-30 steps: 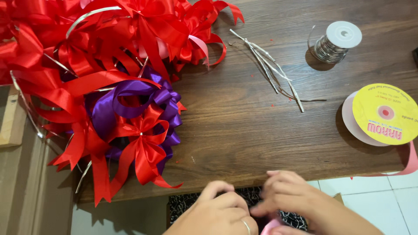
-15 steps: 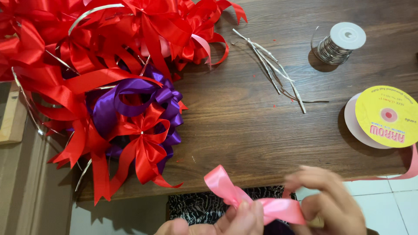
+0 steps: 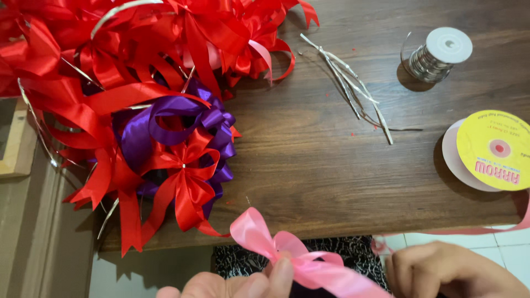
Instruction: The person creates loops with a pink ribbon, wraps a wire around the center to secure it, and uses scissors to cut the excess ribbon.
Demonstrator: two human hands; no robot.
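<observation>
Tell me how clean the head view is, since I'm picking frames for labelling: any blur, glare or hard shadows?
Head view: the wooden table and the red bows are sharp; the pink ribbon bow and both hands, left and right, are slightly soft at the bottom edge. Light is even; the wire spool and the yellow ribbon reel cast soft shadows. Mild sheen on the satin, no harsh glare.

Dark brown wooden table [image 3: 331,165], grain running left-right, near edge at the bottom of the head view. Left part: heap of red bows [image 3: 127,66], spilling over the near edge, with a purple bow [image 3: 165,124] in it and a bit of pink ribbon [image 3: 259,52] at its right side. Centre-right: bundle of silver wire pieces [image 3: 353,91], lying diagonally. Far right: wire spool [image 3: 436,55], white cap, upright. Below it, a ribbon reel [image 3: 491,152], yellow label, flat, at the right edge.
</observation>
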